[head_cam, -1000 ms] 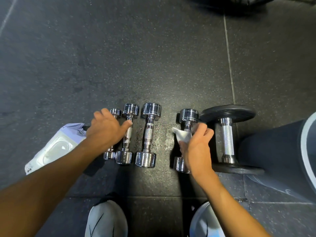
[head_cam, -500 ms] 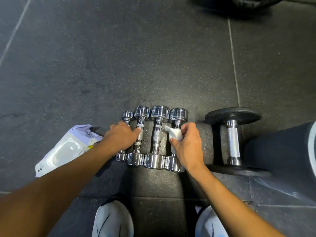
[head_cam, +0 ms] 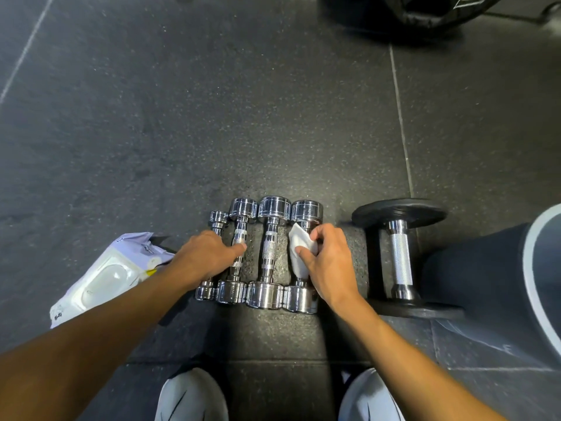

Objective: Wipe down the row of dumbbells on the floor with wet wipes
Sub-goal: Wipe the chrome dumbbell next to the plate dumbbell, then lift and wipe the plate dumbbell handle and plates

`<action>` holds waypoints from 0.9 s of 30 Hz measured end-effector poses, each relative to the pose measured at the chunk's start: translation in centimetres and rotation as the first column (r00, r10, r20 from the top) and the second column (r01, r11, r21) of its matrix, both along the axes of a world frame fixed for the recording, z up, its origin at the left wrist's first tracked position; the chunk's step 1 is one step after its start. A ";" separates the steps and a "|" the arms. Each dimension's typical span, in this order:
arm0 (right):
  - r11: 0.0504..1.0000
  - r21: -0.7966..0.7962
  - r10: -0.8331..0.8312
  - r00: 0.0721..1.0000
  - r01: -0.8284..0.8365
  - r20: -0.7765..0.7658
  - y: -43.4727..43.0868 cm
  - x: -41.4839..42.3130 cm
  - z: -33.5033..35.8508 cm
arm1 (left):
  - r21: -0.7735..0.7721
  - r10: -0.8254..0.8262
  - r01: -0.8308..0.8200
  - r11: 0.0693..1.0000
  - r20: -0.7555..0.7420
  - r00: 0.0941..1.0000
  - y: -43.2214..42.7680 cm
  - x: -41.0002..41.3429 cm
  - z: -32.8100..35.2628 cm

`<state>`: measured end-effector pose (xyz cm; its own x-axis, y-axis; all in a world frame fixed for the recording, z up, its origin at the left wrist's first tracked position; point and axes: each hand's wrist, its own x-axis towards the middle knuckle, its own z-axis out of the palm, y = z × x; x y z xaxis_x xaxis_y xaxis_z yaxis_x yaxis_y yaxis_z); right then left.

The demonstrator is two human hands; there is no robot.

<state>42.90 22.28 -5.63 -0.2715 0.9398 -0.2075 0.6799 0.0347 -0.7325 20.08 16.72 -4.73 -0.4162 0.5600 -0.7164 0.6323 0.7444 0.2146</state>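
Dumbbells (head_cam: 267, 250) chrome, knurled; wipe (head_cam: 299, 253) perhaps crumpled.

Four chrome dumbbells (head_cam: 268, 253) lying side by side, black dumbbell (head_cam: 400, 259) apart at right, white wipe (head_cam: 296, 247) on fourth's handle
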 end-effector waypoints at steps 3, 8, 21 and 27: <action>1.000 0.013 0.018 1.000 -0.018 0.010 -0.5 0.5 0.1 | -0.041 0.010 -0.009 0.999 0.009 1.000 0.1 -0.2 -0.2; 0.996 0.026 -0.085 0.996 0.085 -0.002 0.6 3.8 3.1 | 0.011 0.101 -0.101 0.995 -0.017 0.995 -0.2 -1.1 -1.1; 0.954 0.282 -0.170 0.959 0.102 0.227 4.3 14.0 10.4 | 0.373 -0.225 0.250 0.894 -0.109 0.968 4.6 4.7 3.5; 0.972 0.194 -0.176 0.959 0.134 0.222 6.8 12.7 5.3 | 0.605 -0.505 0.365 0.708 0.072 0.860 9.4 11.9 4.6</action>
